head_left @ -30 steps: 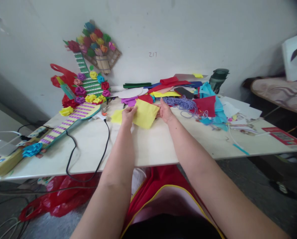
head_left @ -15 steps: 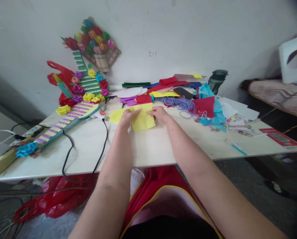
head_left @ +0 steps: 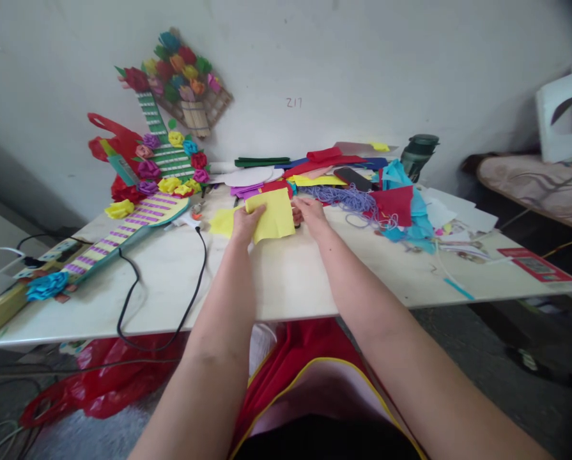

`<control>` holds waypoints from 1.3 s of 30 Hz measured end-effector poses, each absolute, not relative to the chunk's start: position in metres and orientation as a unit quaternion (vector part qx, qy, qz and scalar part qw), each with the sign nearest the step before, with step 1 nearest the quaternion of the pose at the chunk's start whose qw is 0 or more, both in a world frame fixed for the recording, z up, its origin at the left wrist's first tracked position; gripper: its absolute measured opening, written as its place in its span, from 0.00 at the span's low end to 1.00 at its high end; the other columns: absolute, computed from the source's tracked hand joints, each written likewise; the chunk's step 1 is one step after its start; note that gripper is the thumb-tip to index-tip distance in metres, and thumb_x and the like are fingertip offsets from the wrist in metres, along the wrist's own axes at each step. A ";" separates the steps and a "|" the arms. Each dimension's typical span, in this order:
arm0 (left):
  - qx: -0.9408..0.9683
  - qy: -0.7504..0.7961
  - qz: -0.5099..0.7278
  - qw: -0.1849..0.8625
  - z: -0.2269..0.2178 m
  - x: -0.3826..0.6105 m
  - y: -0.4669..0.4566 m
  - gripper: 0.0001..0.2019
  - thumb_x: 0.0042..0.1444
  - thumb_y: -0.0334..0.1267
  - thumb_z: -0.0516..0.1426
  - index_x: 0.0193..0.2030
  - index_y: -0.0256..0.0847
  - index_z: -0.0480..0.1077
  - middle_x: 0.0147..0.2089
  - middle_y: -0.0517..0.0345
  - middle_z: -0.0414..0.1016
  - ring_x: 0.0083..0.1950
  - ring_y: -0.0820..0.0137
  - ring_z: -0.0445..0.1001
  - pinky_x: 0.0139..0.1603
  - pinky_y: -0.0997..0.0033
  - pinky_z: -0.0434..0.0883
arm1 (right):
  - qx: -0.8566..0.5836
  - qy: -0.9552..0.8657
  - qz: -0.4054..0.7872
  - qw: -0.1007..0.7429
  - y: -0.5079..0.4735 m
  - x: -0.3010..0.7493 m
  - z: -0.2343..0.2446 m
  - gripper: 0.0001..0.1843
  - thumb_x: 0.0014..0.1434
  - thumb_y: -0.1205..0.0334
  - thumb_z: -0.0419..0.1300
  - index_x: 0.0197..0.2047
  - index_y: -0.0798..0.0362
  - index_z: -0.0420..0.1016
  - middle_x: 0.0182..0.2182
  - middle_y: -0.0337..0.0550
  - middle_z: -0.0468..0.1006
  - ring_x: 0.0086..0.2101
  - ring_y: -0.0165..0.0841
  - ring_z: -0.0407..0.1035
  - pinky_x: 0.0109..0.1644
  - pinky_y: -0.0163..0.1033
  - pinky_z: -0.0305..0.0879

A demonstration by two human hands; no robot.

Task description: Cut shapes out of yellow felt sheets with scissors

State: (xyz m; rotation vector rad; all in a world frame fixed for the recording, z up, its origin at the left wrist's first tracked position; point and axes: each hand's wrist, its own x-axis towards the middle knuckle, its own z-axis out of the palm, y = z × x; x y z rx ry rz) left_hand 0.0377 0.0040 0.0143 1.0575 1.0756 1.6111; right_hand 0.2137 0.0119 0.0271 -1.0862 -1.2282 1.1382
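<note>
Up and askew went the square yellow paper-like sheet (head_left: 275, 218) since the earlier frame, its lower edge lifted into a slant. From the left, then: a thin black cable (head_left: 206, 252) looped over the smooth white tabletop (head_left: 295, 294), a loose yellow piece (head_left: 222, 223) lay beyond it, and the left hand (head_left: 246, 223) pinched the sheet, thumb across its face. Across went the sheet, held above the board between both hands, and at its right edge the right hand (head_left: 311, 216) curled; whether it gripped anything was hard to tell. Light pressure and a straight, taut edge looked the best bet against creases. Clear board ran from the sheet to the near edge, good room, while the tangled purple yarn (head_left: 347, 197) crowded the right hand's far side.
</note>
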 end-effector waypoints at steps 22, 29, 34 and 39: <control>0.364 0.433 0.730 0.384 0.013 0.030 0.011 0.14 0.39 0.43 0.66 0.31 0.39 0.73 0.36 0.49 0.78 0.39 0.60 0.77 0.38 0.63 0.74 | -0.597 -0.792 0.006 0.124 -0.008 0.196 0.040 0.18 0.53 0.65 0.59 0.48 0.53 0.76 0.45 0.55 0.78 0.46 0.48 0.71 0.45 0.44 0.65; 0.337 0.430 0.740 0.393 0.017 0.029 0.008 0.12 0.40 0.41 0.65 0.31 0.37 0.73 0.36 0.48 0.78 0.39 0.59 0.77 0.39 0.63 0.74 | -0.656 -0.714 0.113 0.214 0.011 0.219 0.035 0.18 0.48 0.60 0.64 0.45 0.49 0.78 0.47 0.50 0.78 0.47 0.45 0.71 0.46 0.43 0.66; 0.326 0.416 0.749 0.399 0.020 0.032 0.004 0.12 0.41 0.40 0.64 0.32 0.36 0.72 0.35 0.50 0.78 0.38 0.62 0.77 0.38 0.66 0.73 | -0.623 -0.623 0.341 0.329 0.017 0.224 0.030 0.17 0.50 0.68 0.62 0.46 0.54 0.76 0.24 0.41 0.77 0.24 0.31 0.72 0.23 0.31 0.60; 0.327 0.410 0.748 0.408 0.019 0.034 0.003 0.12 0.42 0.39 0.64 0.33 0.36 0.72 0.34 0.51 0.78 0.36 0.63 0.77 0.38 0.65 0.73 | -0.541 -0.551 0.492 0.402 0.009 0.225 0.032 0.06 0.55 0.64 0.62 0.37 0.56 0.74 0.17 0.33 0.70 0.14 0.21 0.61 0.14 0.27 0.44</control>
